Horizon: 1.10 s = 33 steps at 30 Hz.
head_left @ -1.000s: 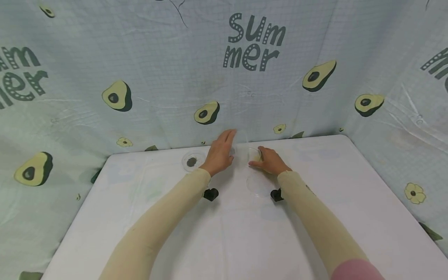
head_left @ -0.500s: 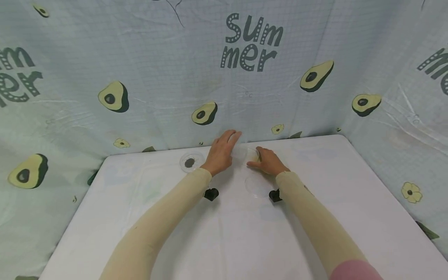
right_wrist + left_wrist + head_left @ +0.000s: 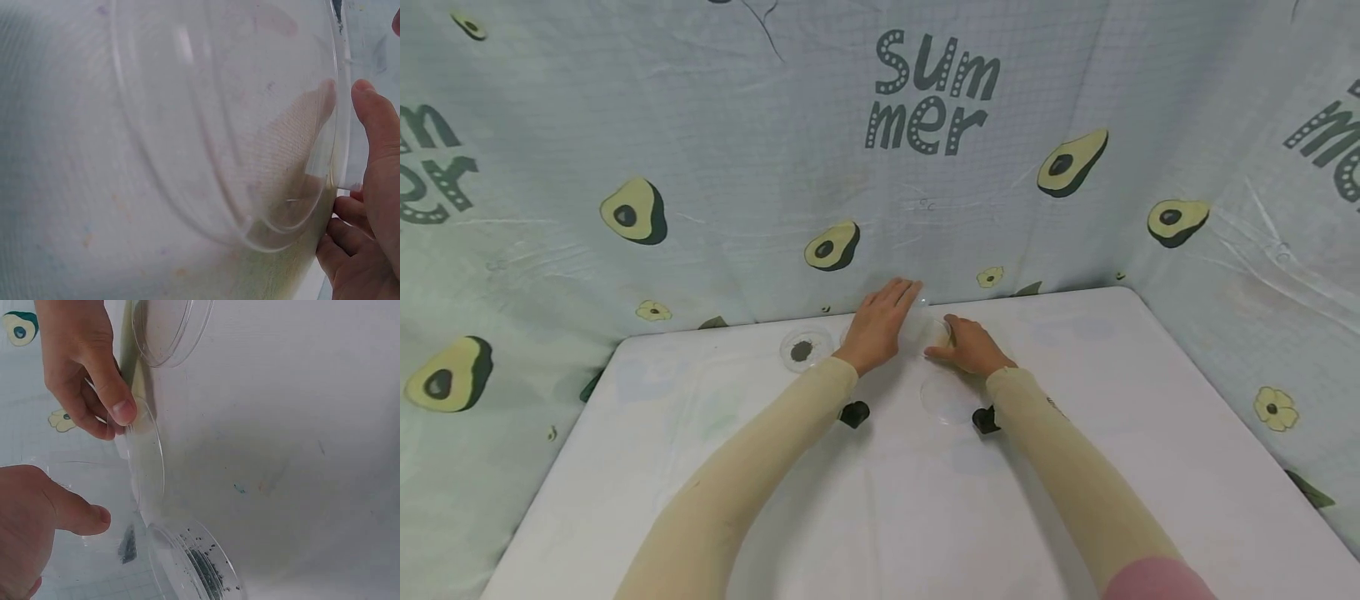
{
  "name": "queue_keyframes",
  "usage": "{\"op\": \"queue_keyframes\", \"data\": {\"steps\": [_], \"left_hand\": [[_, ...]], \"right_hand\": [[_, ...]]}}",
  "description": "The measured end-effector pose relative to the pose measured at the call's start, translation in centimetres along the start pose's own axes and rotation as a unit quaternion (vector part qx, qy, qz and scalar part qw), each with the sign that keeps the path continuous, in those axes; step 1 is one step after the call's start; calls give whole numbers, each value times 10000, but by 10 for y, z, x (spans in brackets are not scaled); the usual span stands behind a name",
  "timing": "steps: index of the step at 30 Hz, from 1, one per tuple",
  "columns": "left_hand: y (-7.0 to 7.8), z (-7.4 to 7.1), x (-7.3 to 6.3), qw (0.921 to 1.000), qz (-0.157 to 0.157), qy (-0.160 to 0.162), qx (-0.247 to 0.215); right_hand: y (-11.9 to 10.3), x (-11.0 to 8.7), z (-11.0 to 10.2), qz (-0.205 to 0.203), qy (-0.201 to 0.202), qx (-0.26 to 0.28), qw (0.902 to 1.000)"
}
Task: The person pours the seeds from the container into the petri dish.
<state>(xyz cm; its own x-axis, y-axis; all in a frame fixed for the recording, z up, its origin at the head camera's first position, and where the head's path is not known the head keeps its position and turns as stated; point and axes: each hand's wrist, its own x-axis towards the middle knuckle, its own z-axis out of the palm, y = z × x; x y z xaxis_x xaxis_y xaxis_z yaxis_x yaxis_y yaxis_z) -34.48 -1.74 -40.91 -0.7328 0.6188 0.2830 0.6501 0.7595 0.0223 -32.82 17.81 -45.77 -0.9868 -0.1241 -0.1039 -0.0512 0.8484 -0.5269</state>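
Observation:
My left hand [image 3: 877, 329] is at the table's far edge and holds a thin clear petri dish lid [image 3: 87, 487] beside its fingertips; the lid is hard to see, and most of the left fingers are hidden in its wrist view. Facing it, my right hand [image 3: 972, 346] pinches the rim of a clear petri dish [image 3: 147, 459] between thumb and fingers. Left of the left hand lies a petri dish with dark granules [image 3: 205, 572]. Another clear round dish piece [image 3: 947, 398] lies on the table in front of the right hand.
The white table [image 3: 820, 500] ends at a hanging cloth [image 3: 737, 167] printed with avocados and lettering. Black camera mounts [image 3: 854, 414] sit under both wrists.
The clear lid stood upright beside the left fingertips a second ago; now only a glint shows there. The left fingers have shifted slightly towards the right hand, which keeps its pinch.

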Motion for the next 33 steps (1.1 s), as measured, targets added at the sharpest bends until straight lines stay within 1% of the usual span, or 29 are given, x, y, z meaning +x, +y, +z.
{"op": "queue_keyframes", "data": {"steps": [4,11,21,29,33], "left_hand": [[1,0,2,9999,113,-10,117],[4,0,4,9995,301,-26,119],[8,0,7,9976,480,-193,469],[9,3,10,9953,567,-228,748],[10,4,11,9939,676,-206,850]], "right_hand": [[0,1,0,11,17,-5,10000],[1,2,2,-113,48,89,9999],[2,1,1,-88,22,82,9999],[3,1,1,-114,-7,99,9999],[5,1,2,-113,-10,84,9999]]}}
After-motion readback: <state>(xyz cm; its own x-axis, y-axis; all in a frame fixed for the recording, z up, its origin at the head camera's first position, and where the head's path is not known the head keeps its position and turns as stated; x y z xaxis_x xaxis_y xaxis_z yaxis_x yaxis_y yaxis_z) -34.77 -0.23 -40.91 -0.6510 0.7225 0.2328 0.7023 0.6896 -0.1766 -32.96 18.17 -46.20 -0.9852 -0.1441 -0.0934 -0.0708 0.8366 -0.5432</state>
